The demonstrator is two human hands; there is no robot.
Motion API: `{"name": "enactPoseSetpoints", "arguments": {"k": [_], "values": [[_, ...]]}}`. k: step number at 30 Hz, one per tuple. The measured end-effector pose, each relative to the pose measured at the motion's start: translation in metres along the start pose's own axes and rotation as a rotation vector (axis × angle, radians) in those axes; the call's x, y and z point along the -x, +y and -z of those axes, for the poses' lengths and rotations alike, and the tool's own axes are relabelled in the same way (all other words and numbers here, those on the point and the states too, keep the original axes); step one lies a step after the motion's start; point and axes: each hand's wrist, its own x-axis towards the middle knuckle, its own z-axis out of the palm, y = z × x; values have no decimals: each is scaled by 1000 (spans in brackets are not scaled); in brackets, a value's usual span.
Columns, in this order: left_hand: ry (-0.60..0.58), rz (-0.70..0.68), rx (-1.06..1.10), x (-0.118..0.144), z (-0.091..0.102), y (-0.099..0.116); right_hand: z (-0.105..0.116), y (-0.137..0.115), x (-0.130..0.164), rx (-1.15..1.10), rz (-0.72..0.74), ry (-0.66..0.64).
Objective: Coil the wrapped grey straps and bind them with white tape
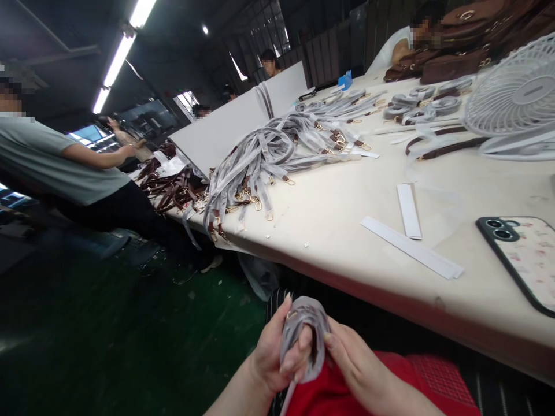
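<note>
Wrapped strap (303,335), coiled into a loop and sheathed in grey film, held low in the lap below the near edge of the table (347,231); left hand (273,352) clasping the coil from the left, fingers curled snugly round it, thumb along its outer side; right hand (359,364) touching its right edge, fingertips pressed narrowly on the film; red cloth (390,387) beneath both hands. On the table, well apart from the hands: heap of wrapped straps (260,162) with gold clasps; brown straps (169,185) further left; two white paper strips (411,231) lying flat; phone (524,254) face down at the right edge; white fan (515,98) behind it; brown bags (459,52) stacked at the far end. Standing at left, person in a grey shirt (52,167), arm stretched out.
</note>
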Motion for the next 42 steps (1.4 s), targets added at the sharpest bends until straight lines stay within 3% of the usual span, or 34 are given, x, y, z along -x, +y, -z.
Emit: {"name": "enactPoseSetpoints", "arguments": {"k": [2, 5, 9, 12, 13, 15, 18, 20, 24, 28, 32, 36, 42], "values": [[-29, -62, 42, -4, -6, -6, -5, -2, -1, -19, 5, 17], [34, -122, 39, -11, -8, -19, -4, -3, -3, 15, -7, 60], [286, -152, -112, -15, -6, -25, 11, -12, -1, 116, 5, 3], [467, -315, -378, -12, -11, -14, 27, -24, 5, 341, -19, -96], [446, -354, -513, -10, -14, -9, 32, -27, 8, 433, -38, -153], [265, -310, -872, -7, -21, 0, 39, -28, 12, 582, -82, -268], [-48, -53, -1329, -8, -28, 2, 40, -20, 16, 647, -137, -344], [-81, 41, -1422, -10, -27, -1, 39, -12, 17, 584, -167, -338], [82, 62, -1484, -13, -14, -5, 38, 0, 17, 272, -261, -315], [174, -6, -1483, -11, -8, 2, 42, 1, 18, 75, -280, -251], [255, -49, -1416, -9, -8, 11, 45, -1, 18, 80, -290, -173], [392, -137, -1225, -12, -5, 10, 43, 3, 16, 129, -333, -188], [676, -289, -935, -25, 6, -19, 28, 18, 13, 153, -330, -65]]}}
